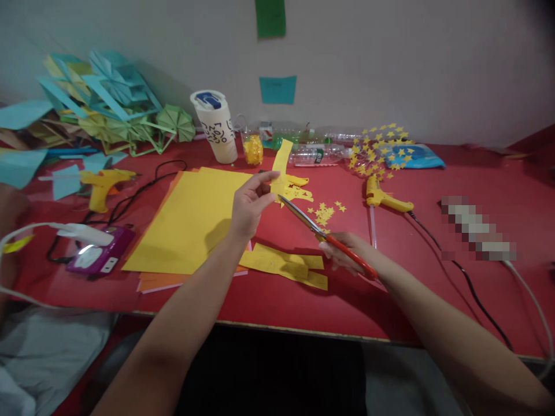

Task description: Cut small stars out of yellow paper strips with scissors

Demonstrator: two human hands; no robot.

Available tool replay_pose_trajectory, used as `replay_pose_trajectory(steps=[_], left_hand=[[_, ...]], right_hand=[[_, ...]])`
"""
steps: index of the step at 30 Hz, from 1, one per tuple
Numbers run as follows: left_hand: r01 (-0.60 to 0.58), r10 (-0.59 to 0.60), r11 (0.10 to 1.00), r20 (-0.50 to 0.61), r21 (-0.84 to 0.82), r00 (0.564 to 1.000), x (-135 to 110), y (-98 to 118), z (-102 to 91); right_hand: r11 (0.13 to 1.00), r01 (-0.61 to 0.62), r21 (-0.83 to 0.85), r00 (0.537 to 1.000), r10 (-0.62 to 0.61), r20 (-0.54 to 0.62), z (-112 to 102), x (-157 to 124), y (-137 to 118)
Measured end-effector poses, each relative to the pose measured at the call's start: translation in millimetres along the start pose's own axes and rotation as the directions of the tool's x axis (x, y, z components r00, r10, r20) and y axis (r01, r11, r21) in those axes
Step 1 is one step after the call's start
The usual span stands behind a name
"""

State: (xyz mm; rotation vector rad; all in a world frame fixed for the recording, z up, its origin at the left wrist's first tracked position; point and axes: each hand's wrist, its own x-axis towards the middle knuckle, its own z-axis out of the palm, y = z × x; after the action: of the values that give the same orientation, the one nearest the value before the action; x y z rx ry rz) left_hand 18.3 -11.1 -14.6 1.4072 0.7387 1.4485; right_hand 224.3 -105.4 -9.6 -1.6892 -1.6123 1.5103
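Observation:
Pinched in my left hand (251,205) is a yellow paper strip (282,157), held upright above the table. My right hand (349,251) is closed around the red handles of a pair of scissors (303,217). The scissor blades point up and left, and their tips meet the lower edge of the strip by my left fingertips. Behind the strip lie yellow paper scraps (299,193) with cut-outs. Small yellow paper stars (324,214) are heaped just beyond the scissors. More yellow strips (281,264) lie between my forearms.
Yellow and orange paper sheets (173,225) lie at left. Glue guns rest on both sides, one yellow (99,186), another yellow (385,199) with a trailing cord. A purple power strip (97,251), a white tumbler (215,127), plastic bottles (318,153) and paper ornaments (113,98) surround the red table (277,315).

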Motion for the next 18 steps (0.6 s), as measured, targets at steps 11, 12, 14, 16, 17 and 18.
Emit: replay_pose_trajectory(steps=[11,12,14,16,17,18], left_hand=[[-0.004,0.004,1.0,-0.001,0.023,1.0,0.3,-3.3,-0.6],[-0.005,0.004,1.0,0.003,0.025,1.0,0.0,-3.1,-0.4],[-0.007,0.007,0.999,0.006,0.031,1.0,-0.3,-3.1,0.0],[-0.011,0.011,0.999,0.012,0.044,1.0,-0.7,-3.8,0.1],[-0.016,0.015,0.998,0.016,0.053,1.0,-0.9,-4.2,0.2],[-0.024,0.023,0.998,0.02,0.064,1.0,-1.1,-4.6,0.4]], right_hand=[[0.999,0.042,0.022,0.999,-0.042,0.003,0.2,-2.1,-4.3],[0.998,0.052,0.024,0.999,-0.052,0.012,0.3,-2.5,-4.5],[0.998,0.06,0.031,0.998,-0.061,0.03,0.5,-3.2,-5.0],[0.998,0.06,0.037,0.997,-0.062,0.036,0.9,-3.9,-5.3],[0.997,0.062,0.038,0.997,-0.064,0.034,1.2,-4.2,-5.3],[0.997,0.065,0.039,0.997,-0.067,0.029,1.5,-4.3,-5.1]])
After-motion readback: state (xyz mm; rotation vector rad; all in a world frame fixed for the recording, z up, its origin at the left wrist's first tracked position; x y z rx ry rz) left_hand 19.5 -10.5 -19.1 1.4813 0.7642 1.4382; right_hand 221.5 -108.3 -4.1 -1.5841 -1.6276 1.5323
